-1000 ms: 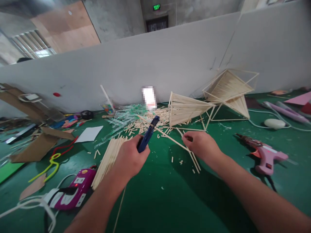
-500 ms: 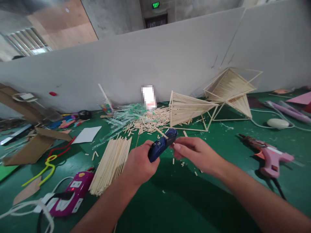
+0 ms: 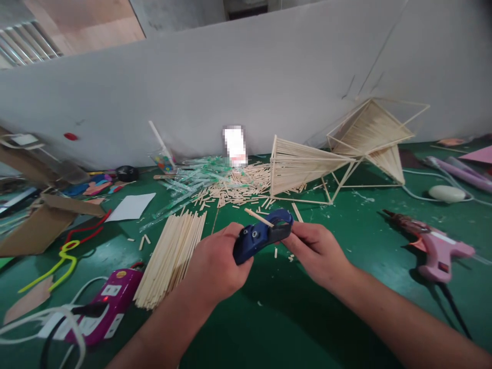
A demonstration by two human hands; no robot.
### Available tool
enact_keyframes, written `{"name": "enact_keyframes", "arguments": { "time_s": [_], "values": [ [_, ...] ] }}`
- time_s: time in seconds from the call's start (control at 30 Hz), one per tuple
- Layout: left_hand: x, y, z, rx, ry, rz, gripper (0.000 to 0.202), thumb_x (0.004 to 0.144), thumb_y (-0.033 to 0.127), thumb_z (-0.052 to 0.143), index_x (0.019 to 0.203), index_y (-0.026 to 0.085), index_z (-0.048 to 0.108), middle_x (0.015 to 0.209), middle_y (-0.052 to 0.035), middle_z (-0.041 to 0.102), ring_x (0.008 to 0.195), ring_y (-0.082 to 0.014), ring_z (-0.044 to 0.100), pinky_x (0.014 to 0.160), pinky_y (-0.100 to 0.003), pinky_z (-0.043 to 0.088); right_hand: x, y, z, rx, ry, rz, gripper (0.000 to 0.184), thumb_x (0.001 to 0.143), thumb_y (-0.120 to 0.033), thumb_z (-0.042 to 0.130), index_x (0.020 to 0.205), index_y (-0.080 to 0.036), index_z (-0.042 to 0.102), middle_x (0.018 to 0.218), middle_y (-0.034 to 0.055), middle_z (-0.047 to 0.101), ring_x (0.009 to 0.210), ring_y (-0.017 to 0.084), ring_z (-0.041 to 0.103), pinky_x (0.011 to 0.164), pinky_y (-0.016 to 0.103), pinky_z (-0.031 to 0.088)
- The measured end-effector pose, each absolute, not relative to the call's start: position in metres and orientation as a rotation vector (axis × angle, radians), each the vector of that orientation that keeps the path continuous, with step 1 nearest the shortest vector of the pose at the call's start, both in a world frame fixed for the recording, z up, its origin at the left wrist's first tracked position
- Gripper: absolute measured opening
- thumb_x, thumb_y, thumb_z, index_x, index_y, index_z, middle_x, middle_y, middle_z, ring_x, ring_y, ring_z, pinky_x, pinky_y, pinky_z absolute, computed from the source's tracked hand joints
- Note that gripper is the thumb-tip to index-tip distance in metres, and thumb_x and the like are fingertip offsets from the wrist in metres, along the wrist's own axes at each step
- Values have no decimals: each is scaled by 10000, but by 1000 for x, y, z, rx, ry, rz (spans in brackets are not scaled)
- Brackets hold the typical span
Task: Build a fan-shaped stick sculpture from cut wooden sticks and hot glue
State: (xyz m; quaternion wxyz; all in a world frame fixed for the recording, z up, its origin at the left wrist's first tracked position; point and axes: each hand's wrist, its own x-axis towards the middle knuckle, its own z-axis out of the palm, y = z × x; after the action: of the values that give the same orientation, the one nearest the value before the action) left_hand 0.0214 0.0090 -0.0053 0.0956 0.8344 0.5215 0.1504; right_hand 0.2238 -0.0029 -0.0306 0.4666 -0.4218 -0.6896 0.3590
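My left hand (image 3: 219, 264) is wrapped round a blue hand cutter (image 3: 251, 241) with two screws showing on its side. A thin wooden stick (image 3: 259, 218) lies across the cutter's jaw, with one end pointing away to the upper left. On the jaw's other side, my right hand (image 3: 317, 251) is closed in a pinch at the stick's near end, its fingertips against the cutter head. Left of my left hand lies a bundle of long wooden sticks (image 3: 172, 256). Beyond the cutter spreads a pile of short cut stick pieces (image 3: 234, 192).
A stick-built frame model (image 3: 303, 171) stands at the back right. To the right lies a pink glue gun (image 3: 442, 251) with its cord. A purple power strip (image 3: 111, 302), pipe cleaners (image 3: 69, 256) and cardboard (image 3: 46, 225) occupy the left. Clear plastic wrappers (image 3: 188, 179) lie near the grey partition (image 3: 192, 87).
The view has tipped down slightly and turned left. The cutter's head has swung right and turned flatter, and my right hand has shifted right with it. The stick still lies across the jaw.
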Motion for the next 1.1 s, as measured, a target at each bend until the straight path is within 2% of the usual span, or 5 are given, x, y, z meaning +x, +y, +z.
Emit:
{"name": "enact_keyframes", "arguments": {
  "time_s": [0.4,0.6,0.8,1.1],
  "values": [
    [25,10,-8,2416,1556,484,170,745,297,506,858,190,576,735,-40,655,690,-229,649,638,-318,465,224,-3,-32,-1093,-1681,872,305,915,-338,451,703,-161,580,604,-19,501,543,90,439,497,210,334],
    [29,13,-12,2418,1568,464,155,747,300,504,843,192,559,707,-40,642,669,-236,640,631,-330,462,222,-5,-32,-1127,-1608,810,224,908,-326,474,837,-163,610,620,-21,497,542,95,423,483,215,311],
    [27,13,-14,2479,1484,553,215,736,291,524,920,194,574,775,-38,653,718,-227,633,649,-322,460,224,-7,-25,-1061,-1675,827,264,899,-286,476,673,-167,541,580,-39,418,520,78,365,483,216,273],
    [23,10,-11,2529,1481,544,314,708,280,544,1012,203,551,840,-39,670,759,-239,633,678,-347,478,233,-2,-23,-947,-1668,1120,359,919,-388,464,646,-169,540,536,-59,359,464,62,281,438,215,215]
  ]
}}
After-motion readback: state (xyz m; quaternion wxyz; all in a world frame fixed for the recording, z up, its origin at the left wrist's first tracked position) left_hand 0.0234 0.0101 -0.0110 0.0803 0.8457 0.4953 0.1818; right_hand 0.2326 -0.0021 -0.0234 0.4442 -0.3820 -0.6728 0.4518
